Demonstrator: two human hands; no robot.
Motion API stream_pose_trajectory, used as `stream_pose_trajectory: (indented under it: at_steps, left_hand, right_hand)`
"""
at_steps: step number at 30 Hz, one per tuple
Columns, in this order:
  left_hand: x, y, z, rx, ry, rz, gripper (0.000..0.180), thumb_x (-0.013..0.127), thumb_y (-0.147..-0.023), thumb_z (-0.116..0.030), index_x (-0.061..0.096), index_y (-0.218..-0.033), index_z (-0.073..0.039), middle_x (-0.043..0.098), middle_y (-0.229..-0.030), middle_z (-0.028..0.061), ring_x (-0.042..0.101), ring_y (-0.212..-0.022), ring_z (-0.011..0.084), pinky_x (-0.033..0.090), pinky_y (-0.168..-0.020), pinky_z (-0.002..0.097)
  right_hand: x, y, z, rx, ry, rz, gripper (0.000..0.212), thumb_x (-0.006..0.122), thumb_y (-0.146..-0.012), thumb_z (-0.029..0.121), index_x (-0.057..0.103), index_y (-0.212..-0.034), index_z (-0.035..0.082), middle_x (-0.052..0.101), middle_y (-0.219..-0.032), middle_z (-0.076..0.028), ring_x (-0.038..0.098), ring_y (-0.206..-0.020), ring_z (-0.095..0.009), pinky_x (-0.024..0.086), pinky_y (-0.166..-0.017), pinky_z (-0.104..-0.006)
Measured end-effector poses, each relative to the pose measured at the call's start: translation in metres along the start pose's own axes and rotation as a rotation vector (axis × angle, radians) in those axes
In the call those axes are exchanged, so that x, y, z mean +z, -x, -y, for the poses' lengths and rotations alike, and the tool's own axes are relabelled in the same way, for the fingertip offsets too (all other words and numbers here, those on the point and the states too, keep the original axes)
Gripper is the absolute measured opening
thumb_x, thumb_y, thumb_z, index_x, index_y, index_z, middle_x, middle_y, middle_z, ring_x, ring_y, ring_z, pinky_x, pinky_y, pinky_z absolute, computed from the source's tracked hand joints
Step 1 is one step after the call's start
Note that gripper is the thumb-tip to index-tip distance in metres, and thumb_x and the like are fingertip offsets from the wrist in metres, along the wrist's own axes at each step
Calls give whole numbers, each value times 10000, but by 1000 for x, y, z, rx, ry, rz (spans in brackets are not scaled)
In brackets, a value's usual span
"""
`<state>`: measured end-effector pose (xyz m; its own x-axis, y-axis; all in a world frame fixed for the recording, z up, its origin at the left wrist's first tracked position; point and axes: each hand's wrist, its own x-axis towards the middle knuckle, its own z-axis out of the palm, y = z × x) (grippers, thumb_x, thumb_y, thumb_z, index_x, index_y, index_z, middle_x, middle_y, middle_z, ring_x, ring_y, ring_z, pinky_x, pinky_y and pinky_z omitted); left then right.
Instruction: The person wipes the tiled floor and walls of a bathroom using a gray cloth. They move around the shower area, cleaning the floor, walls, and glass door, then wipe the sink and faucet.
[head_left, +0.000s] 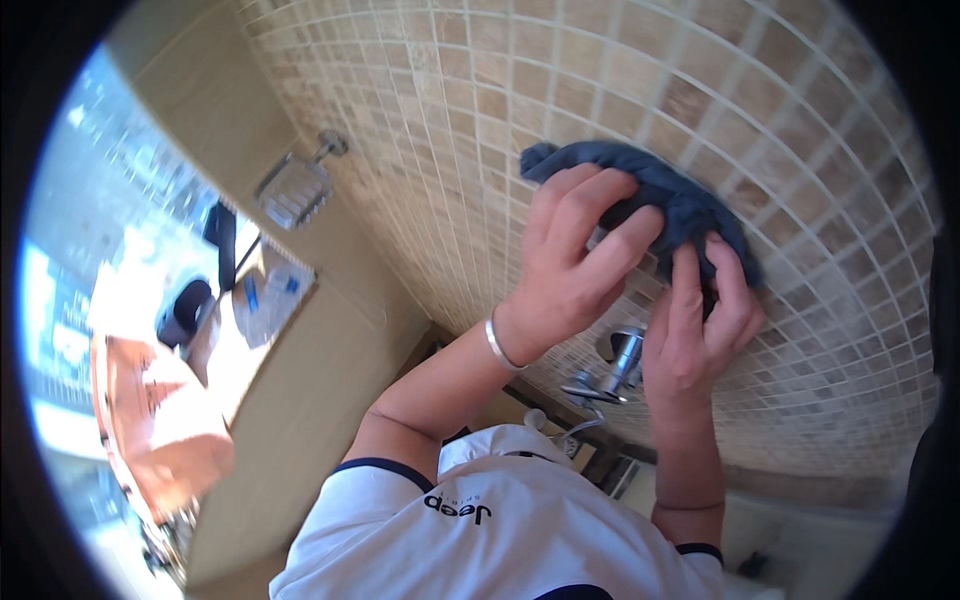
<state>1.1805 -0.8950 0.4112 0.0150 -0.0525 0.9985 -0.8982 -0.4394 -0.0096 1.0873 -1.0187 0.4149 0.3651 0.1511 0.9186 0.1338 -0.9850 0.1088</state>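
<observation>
A dark blue cloth (690, 205) is bunched up in front of the tiled wall, and both hands are on it. My left hand (565, 260), with a silver bangle at the wrist, has its curled fingers pressed into the cloth's near side. Just to the right, my right hand (695, 325) pinches the cloth's lower right part with bent fingers. Folds of fabric and my own fingers hide whatever lies behind the cloth. Below my hands a chrome mixer tap (622, 360) sticks out of the wall.
Small beige tiles cover the wall (480, 130). At the left a wire soap basket (295, 190) is fixed near the corner. A bright window ledge holds a clear plastic bag (265, 310), dark items and an orange bag (165, 425). A white tub edge (800, 530) shows at lower right.
</observation>
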Motion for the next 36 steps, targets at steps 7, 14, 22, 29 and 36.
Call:
stream_pose_trajectory:
  at_steps: [7, 14, 22, 29, 36]
  left_hand:
    - [-57, 148, 74, -73, 195, 225, 400, 683, -672, -113, 678, -1072, -91, 578, -1175, 127, 560, -1052, 314, 487, -894, 460]
    - [-67, 153, 91, -145, 112, 176, 452, 708, -761, 28, 618, -1199, -38, 557, -1260, 196, 559, -1130, 379, 446, -1002, 536]
    - [-66, 94, 151, -242, -34, -97, 448, 582, -928, -105, 526, -1353, 27, 433, -1445, 273, 423, -1329, 460, 298, -1124, 571]
    - [-104, 277, 138, -739, -61, 138, 447, 491, -1008, -136, 432, -1400, 72, 270, -1562, 298, 272, -1447, 479, 242, -1187, 515]
    - [-122, 176, 181, -471, 66, 122, 591, 378, -1030, -335, 386, -1480, 48, 278, -1577, 266, 218, -1473, 465, 152, -1205, 530]
  right_hand:
    - [50, 56, 88, 81, 53, 373, 351, 712, -772, 39, 725, -1115, 112, 571, -1248, -45, 554, -969, -239, 483, -842, -351]
    - [78, 31, 93, -92, -78, 276, 304, 756, -766, 53, 726, -1068, 81, 626, -1079, -50, 619, -801, -201, 504, -653, -315]
    - [135, -54, 132, -278, 75, -3, 310, 679, -817, 165, 695, -1122, 112, 598, -1132, 14, 582, -800, -139, 471, -641, -261]
    - [198, 70, 192, -432, 44, 459, 290, 646, -860, 188, 679, -1135, 102, 573, -1182, 5, 558, -844, -127, 480, -691, -246]
    - [194, 11, 192, -187, -219, 192, 276, 647, -875, 217, 660, -1119, 90, 583, -1112, 2, 586, -826, -125, 487, -635, -274]
